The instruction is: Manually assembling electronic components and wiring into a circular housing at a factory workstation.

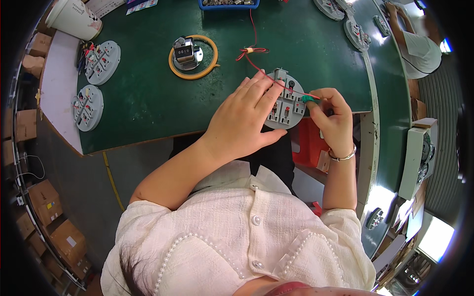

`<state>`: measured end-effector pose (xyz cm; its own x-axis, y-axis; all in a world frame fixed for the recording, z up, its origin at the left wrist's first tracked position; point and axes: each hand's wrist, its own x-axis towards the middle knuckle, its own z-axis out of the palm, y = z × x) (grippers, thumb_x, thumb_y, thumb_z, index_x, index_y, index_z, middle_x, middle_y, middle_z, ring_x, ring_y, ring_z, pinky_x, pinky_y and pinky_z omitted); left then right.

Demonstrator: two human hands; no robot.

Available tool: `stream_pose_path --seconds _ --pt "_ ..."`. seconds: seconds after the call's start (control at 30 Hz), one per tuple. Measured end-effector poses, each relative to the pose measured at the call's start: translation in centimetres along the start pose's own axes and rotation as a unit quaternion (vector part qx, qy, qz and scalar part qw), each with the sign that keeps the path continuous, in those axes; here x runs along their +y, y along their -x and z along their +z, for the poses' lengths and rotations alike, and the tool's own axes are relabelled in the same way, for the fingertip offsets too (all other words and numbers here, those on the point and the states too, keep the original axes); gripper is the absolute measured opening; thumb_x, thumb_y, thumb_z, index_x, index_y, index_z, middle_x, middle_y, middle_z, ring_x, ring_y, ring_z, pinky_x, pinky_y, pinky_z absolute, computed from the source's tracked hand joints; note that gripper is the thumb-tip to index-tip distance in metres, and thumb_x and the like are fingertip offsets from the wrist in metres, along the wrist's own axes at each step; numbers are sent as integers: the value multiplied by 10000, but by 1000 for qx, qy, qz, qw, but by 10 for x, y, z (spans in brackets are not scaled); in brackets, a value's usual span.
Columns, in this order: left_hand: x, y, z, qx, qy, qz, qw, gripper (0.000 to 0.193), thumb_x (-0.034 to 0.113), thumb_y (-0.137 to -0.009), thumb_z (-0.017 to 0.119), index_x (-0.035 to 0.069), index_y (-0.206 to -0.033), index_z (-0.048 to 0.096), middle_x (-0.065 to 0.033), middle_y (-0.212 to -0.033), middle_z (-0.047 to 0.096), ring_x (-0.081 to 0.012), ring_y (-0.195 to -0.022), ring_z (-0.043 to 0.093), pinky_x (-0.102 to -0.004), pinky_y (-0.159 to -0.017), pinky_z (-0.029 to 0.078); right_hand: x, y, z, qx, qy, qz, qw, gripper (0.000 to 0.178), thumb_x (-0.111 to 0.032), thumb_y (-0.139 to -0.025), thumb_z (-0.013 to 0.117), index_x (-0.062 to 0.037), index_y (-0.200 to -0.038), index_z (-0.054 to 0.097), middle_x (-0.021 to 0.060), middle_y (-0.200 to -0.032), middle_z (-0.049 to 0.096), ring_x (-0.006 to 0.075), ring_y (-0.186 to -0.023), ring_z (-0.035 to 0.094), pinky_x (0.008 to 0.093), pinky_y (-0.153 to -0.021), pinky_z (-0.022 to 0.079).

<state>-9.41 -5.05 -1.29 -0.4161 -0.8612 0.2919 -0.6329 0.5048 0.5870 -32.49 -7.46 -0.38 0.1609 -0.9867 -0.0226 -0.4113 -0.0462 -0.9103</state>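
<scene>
A round light-grey disc with raised blocks and small red and black parts (286,115) lies on the green table. My left hand (243,116) rests over its left side, fingers stretched out and thumb along the near edge. The fingers hide part of the disc. At the disc's right edge my right hand (336,116) pinches the green end of a lead (306,98). From there its red wire (255,66) runs over the disc and away across the table. What sits under the right fingertips is partly hidden.
Left of centre, a boxy counter (184,53) stands inside a yellow ring (215,52). Similar grey discs (109,64) lie at the left. A blue tray of metal parts (229,7) and a white cup (74,19) stand far back. Another person (417,52) works at the right.
</scene>
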Motion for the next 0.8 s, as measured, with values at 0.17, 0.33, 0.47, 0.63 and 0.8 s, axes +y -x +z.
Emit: stream_pose_path --seconds 0.17,0.33,0.47,0.63,0.8 --pt "3 -2 1 -4 2 -4 1000 846 326 -703 827 5 -1384 442 -195 -1327 495 -379 -1303 466 -470 -1107 389 -3 4 6 31 4 -17 999 175 47 -802 669 -25 -959 636 -32 -825 601 22 -593 438 201 -543 376" --pt "5 -3 2 -6 -12 -3 1000 848 333 -705 827 3 -1385 443 -194 -1329 496 -377 -1297 470 -468 -1107 389 -24 -3 0 2 115 -92 989 179 61 -781 668 -26 -933 636 -49 -784 583 4 -605 439 189 -537 358" --pt "8 -4 2 -12 -22 -4 1000 855 340 -703 828 2 -1388 444 -196 -1324 500 -377 -1299 469 -467 -1107 388 -24 4 -6 -6 78 -73 994 189 68 -763 668 -20 -926 632 -32 -783 592 19 -598 452 193 -532 363" --pt "6 -2 3 -8 -11 -3 1000 860 343 -706 827 2 -1393 438 -198 -1324 499 -375 -1299 468 -465 -1108 387 -18 17 -4 -14 59 -28 998 201 74 -753 666 -13 -929 628 4 -808 615 46 -577 468 204 -529 381" --pt "6 -1 3 -9 -14 0 1000 864 343 -709 826 -1 -1396 431 -198 -1336 488 -374 -1305 461 -464 -1109 385 -14 21 3 17 99 -90 991 212 54 -744 682 -23 -937 638 42 -829 628 81 -540 502 227 -510 422"
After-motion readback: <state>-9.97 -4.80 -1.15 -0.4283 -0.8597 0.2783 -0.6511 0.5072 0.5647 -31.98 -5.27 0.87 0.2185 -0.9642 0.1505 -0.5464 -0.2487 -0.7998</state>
